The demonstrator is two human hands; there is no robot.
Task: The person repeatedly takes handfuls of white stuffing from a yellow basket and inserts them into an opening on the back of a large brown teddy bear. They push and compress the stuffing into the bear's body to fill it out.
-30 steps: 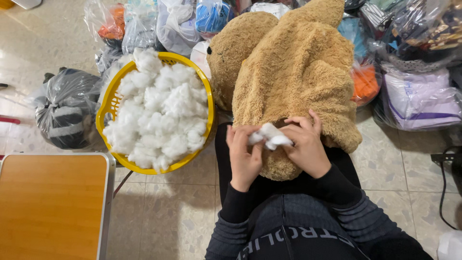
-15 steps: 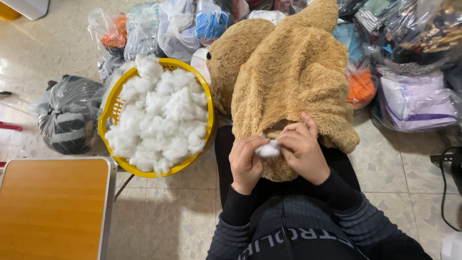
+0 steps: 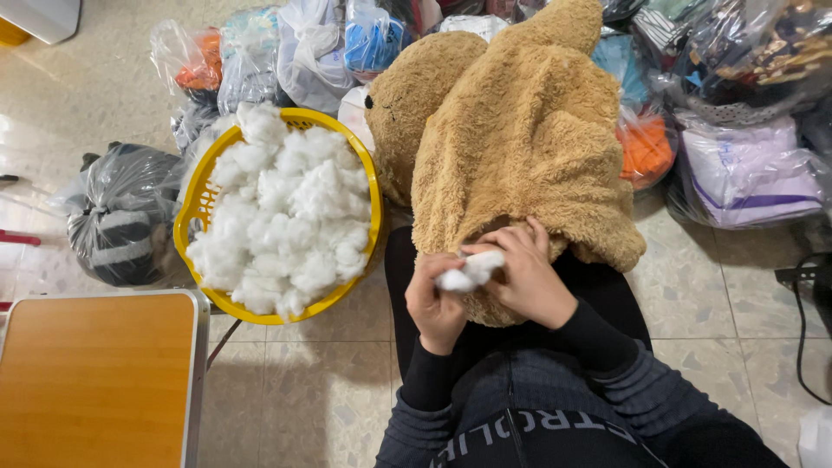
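A large tan plush bear (image 3: 520, 130) lies limp across my lap, its head toward the bags at the back. My left hand (image 3: 435, 303) and my right hand (image 3: 524, 277) meet at the bear's near edge, both pinching one small white tuft of stuffing (image 3: 468, 270). The right hand's fingertips press against the plush beside a gap in the fabric. To the left stands a yellow plastic basket (image 3: 195, 204) heaped with white stuffing (image 3: 286, 208).
A wooden-topped folding table (image 3: 95, 381) fills the lower left corner. Clear and grey plastic bags of clothes (image 3: 750, 169) crowd the back and right; a dark bag (image 3: 121, 212) sits left of the basket. A black cable (image 3: 806, 286) lies at the right edge on the tiled floor.
The tuft was spread between both hands, then bunched small against the bear's opening; now it sits a little lower left, still pinched by both hands. My view shifted slightly.
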